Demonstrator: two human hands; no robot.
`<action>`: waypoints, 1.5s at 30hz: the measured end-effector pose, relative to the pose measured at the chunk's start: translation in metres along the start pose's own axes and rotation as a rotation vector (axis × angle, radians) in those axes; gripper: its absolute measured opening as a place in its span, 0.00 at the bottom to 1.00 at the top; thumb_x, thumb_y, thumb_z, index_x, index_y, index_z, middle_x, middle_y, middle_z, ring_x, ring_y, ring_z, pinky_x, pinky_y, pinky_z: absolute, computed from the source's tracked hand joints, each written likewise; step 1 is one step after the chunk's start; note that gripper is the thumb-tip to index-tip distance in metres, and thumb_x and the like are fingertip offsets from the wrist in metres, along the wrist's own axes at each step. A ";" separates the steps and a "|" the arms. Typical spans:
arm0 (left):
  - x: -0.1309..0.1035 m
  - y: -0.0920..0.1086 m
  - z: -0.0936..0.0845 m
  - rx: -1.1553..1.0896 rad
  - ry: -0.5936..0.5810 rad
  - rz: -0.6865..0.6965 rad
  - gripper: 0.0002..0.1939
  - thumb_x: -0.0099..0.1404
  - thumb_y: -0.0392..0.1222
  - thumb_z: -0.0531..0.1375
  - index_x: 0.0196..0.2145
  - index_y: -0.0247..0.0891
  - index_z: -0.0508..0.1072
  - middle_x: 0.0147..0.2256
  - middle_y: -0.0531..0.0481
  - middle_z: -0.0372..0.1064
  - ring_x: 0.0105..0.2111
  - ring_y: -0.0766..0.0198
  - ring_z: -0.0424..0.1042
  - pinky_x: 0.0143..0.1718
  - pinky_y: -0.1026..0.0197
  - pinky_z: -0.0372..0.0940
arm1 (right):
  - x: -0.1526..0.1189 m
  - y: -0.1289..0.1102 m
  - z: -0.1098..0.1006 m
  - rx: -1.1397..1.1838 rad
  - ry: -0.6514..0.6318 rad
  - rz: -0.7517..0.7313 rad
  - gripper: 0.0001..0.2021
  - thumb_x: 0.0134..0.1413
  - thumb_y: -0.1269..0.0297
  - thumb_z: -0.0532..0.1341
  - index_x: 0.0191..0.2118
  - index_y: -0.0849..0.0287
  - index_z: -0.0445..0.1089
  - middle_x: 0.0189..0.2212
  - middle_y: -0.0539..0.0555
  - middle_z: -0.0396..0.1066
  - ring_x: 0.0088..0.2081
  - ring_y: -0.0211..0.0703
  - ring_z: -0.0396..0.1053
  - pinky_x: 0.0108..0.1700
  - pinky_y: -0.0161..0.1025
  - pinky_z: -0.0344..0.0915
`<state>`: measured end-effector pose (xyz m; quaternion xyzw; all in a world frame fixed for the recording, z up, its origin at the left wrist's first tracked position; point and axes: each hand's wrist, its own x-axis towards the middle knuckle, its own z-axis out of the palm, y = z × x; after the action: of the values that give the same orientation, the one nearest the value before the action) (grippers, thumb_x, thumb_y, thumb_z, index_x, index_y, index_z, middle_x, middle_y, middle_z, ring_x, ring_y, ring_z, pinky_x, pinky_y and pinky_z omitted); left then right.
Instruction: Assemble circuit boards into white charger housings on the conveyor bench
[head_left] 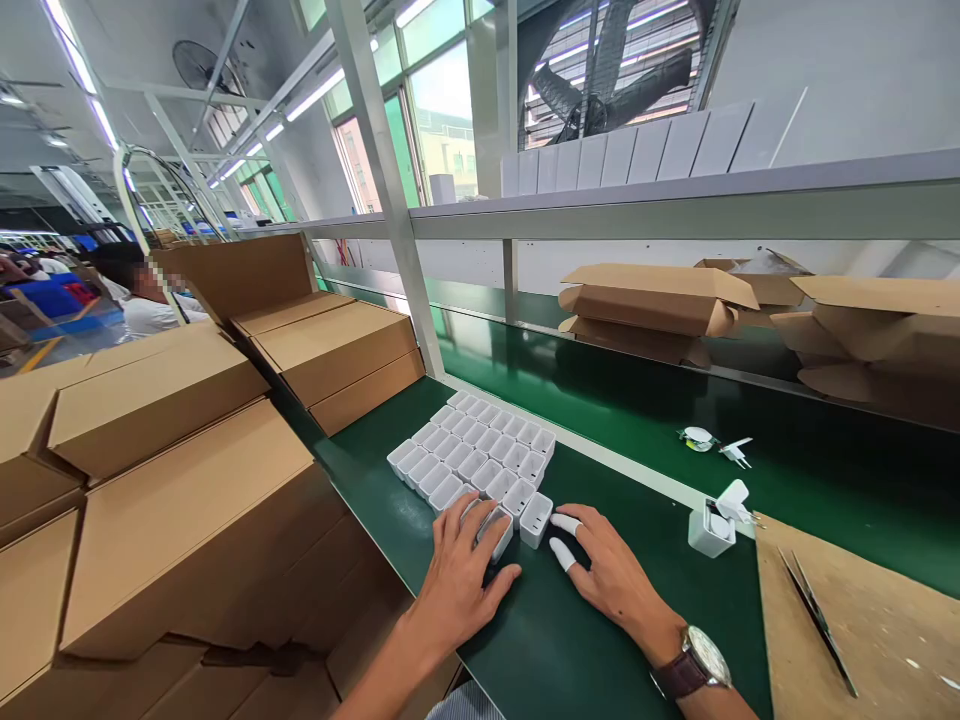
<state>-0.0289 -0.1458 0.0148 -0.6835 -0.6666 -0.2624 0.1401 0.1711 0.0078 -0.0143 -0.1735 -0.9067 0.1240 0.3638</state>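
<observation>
Okay, fingers first: the left hand [465, 580] is laid over the near edge of a grid of small white cases [474, 465], fingers slightly spread and thumb stuck out. A case [504, 538] at that edge is partly covered by the index finger; whether it's actually being pinched can't be told from this angle. On the right hand [619, 575], white covers [568, 523] are worn on two fingers, which are held apart just beside the grid's near right corner, close to an end case [535, 518]. Any contact there can't really be made out. A watch [706, 655] is strapped on the right wrist.

The grid is set out on a dark green bench [592, 650]. Right of the grid, a loose white case [710, 538] is parked with plug-like bits poking out, and farther right, tweezers [819, 618] are laid on a tan board [892, 590]. Beyond the grid, up to the right, a round white part [698, 438] and a pronged piece [736, 452] are placed on a green surface [600, 395].

Left of the grid, closed cartons [187, 510] are stacked, and a person [154, 315] can be spotted past them. Well beyond the grid, a shelf [675, 208] is lined with white boxes [637, 152].
</observation>
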 end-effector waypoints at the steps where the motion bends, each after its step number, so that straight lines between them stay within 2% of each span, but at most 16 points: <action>1: 0.000 -0.001 -0.001 0.006 0.001 0.005 0.19 0.71 0.42 0.61 0.58 0.41 0.69 0.59 0.40 0.69 0.65 0.42 0.59 0.59 0.40 0.62 | 0.000 0.000 0.000 0.003 0.000 0.001 0.10 0.68 0.69 0.56 0.51 0.55 0.68 0.49 0.61 0.75 0.48 0.52 0.77 0.49 0.51 0.78; 5: -0.001 -0.003 -0.002 0.023 0.029 0.021 0.16 0.72 0.40 0.59 0.57 0.41 0.70 0.58 0.40 0.70 0.64 0.43 0.61 0.58 0.41 0.63 | -0.002 0.001 0.002 -0.009 -0.027 0.007 0.07 0.68 0.67 0.58 0.48 0.55 0.71 0.50 0.61 0.75 0.49 0.53 0.76 0.49 0.52 0.78; 9: 0.000 -0.007 0.002 0.009 0.055 0.028 0.13 0.73 0.37 0.58 0.54 0.41 0.71 0.57 0.41 0.71 0.63 0.45 0.62 0.58 0.42 0.64 | -0.001 0.002 0.002 -0.050 -0.048 -0.005 0.09 0.68 0.66 0.58 0.50 0.55 0.73 0.51 0.62 0.75 0.51 0.55 0.76 0.50 0.54 0.78; 15: -0.003 -0.009 0.004 -0.019 0.064 0.009 0.15 0.71 0.38 0.61 0.54 0.41 0.71 0.58 0.38 0.69 0.63 0.43 0.63 0.57 0.40 0.65 | -0.002 0.003 0.001 -0.038 -0.029 -0.056 0.11 0.69 0.64 0.56 0.50 0.53 0.73 0.51 0.61 0.76 0.51 0.54 0.76 0.51 0.52 0.78; 18: -0.006 -0.009 -0.001 -0.022 0.044 -0.005 0.17 0.68 0.41 0.64 0.54 0.40 0.71 0.59 0.36 0.68 0.63 0.42 0.63 0.57 0.38 0.67 | -0.007 0.012 0.004 -0.031 -0.024 -0.082 0.14 0.67 0.64 0.55 0.54 0.51 0.71 0.52 0.60 0.76 0.50 0.54 0.77 0.49 0.52 0.79; 22: -0.009 -0.014 -0.005 -0.011 -0.033 -0.005 0.19 0.66 0.43 0.67 0.53 0.41 0.72 0.59 0.38 0.68 0.64 0.43 0.62 0.57 0.40 0.68 | -0.010 0.032 0.011 -0.028 -0.046 -0.148 0.17 0.65 0.62 0.56 0.57 0.49 0.70 0.52 0.59 0.77 0.48 0.56 0.79 0.45 0.50 0.81; 28: -0.008 -0.020 -0.009 0.002 -0.084 0.037 0.09 0.69 0.40 0.64 0.47 0.42 0.75 0.60 0.42 0.68 0.66 0.46 0.61 0.58 0.43 0.68 | -0.008 0.038 0.012 0.024 -0.036 -0.093 0.15 0.66 0.58 0.56 0.55 0.48 0.70 0.49 0.58 0.78 0.44 0.53 0.81 0.39 0.44 0.82; 31: -0.007 -0.019 -0.013 -0.011 -0.093 0.045 0.04 0.71 0.39 0.62 0.43 0.43 0.76 0.61 0.43 0.68 0.66 0.46 0.60 0.58 0.42 0.68 | -0.009 0.036 0.013 0.013 -0.002 -0.097 0.14 0.67 0.58 0.55 0.54 0.48 0.70 0.49 0.59 0.78 0.44 0.54 0.80 0.39 0.44 0.82; 36: -0.004 -0.015 -0.023 0.013 -0.089 0.107 0.04 0.72 0.42 0.62 0.41 0.43 0.77 0.59 0.44 0.69 0.66 0.49 0.61 0.58 0.46 0.68 | -0.013 0.047 0.018 0.006 -0.029 -0.127 0.15 0.65 0.59 0.55 0.53 0.50 0.72 0.49 0.59 0.79 0.44 0.55 0.81 0.37 0.44 0.82; 38: 0.002 -0.014 -0.032 0.016 -0.093 0.134 0.04 0.71 0.43 0.63 0.41 0.44 0.78 0.59 0.44 0.70 0.65 0.49 0.62 0.59 0.47 0.67 | -0.013 0.050 0.021 0.016 -0.024 -0.129 0.15 0.65 0.59 0.56 0.53 0.50 0.73 0.49 0.59 0.78 0.44 0.55 0.81 0.37 0.45 0.82; 40: 0.013 -0.014 -0.045 0.004 -0.052 0.168 0.04 0.70 0.44 0.63 0.41 0.43 0.77 0.57 0.44 0.71 0.64 0.49 0.63 0.59 0.47 0.67 | -0.011 0.047 0.022 0.025 -0.005 -0.125 0.14 0.66 0.60 0.56 0.53 0.50 0.72 0.50 0.59 0.78 0.46 0.55 0.80 0.41 0.47 0.82; 43: 0.040 -0.017 -0.068 -0.007 0.106 0.198 0.03 0.71 0.40 0.62 0.41 0.42 0.77 0.54 0.42 0.73 0.62 0.48 0.66 0.59 0.45 0.66 | -0.007 0.031 0.018 0.029 0.038 -0.088 0.11 0.68 0.63 0.56 0.52 0.52 0.71 0.50 0.59 0.77 0.48 0.54 0.78 0.47 0.50 0.80; 45: 0.065 -0.021 -0.076 -0.009 0.203 0.190 0.03 0.71 0.38 0.62 0.41 0.42 0.77 0.53 0.43 0.73 0.60 0.49 0.68 0.58 0.44 0.65 | -0.004 0.020 0.015 0.039 0.020 -0.048 0.10 0.68 0.65 0.56 0.50 0.53 0.71 0.49 0.60 0.77 0.49 0.53 0.78 0.49 0.51 0.79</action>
<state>-0.0647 -0.1309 0.1100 -0.7142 -0.5799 -0.3188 0.2279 0.1675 0.0230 -0.0345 -0.1459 -0.9044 0.1313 0.3789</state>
